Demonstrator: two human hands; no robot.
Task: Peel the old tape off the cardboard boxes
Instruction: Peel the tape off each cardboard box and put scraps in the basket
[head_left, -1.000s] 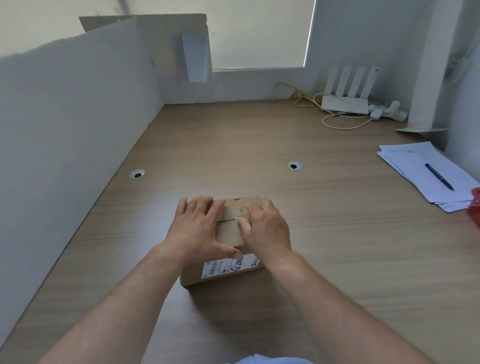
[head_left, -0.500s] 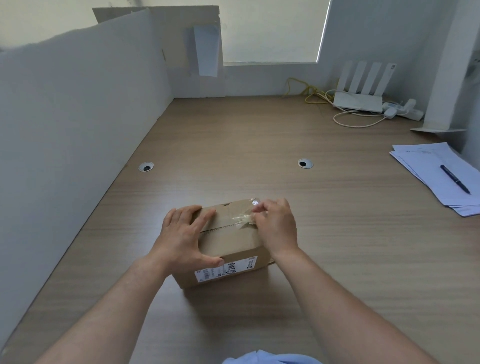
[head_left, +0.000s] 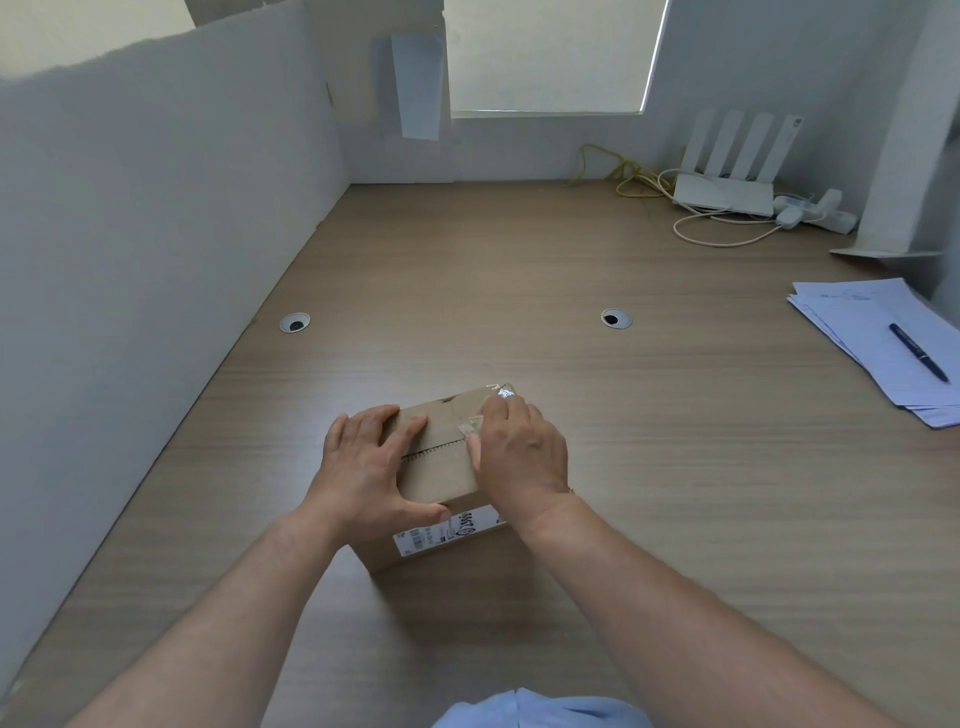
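Right now one strip of clear tape (head_left: 471, 425) is partly lifted from the top of the single box (head_left: 441, 475), its loose end crumpled and shiny near the far right corner. The right hand (head_left: 522, 457) pinches that tape between thumb and fingertips over the right side of the top. The left hand (head_left: 366, 467) lies flat on the left side of the top with its fingers spread and straight. Its thumb reaches along the near top edge, pressing the box down. One toothed tear line runs across the top between the two hands. One white label (head_left: 447, 531) with a barcode sits on the near face, just below the left thumb.

The box stands on the wooden bench (head_left: 675, 467), near the person and a little left of centre. Beyond it two round holes are set into the bench, a left grommet (head_left: 295, 322) and a right grommet (head_left: 616, 318), well apart. At the right edge lies one stack of papers (head_left: 852, 322) with one dark pen (head_left: 918, 352) on top. In the far right corner stands one white router (head_left: 724, 193) with four upright antennas. Beside it are a yellow cable (head_left: 623, 171) and a looped white cable (head_left: 727, 240). A grey partition (head_left: 156, 208) lines the left side of the bench. One covered window (head_left: 550, 52) is in the back wall. A bit of light blue cloth (head_left: 540, 709) shows at the bottom edge.
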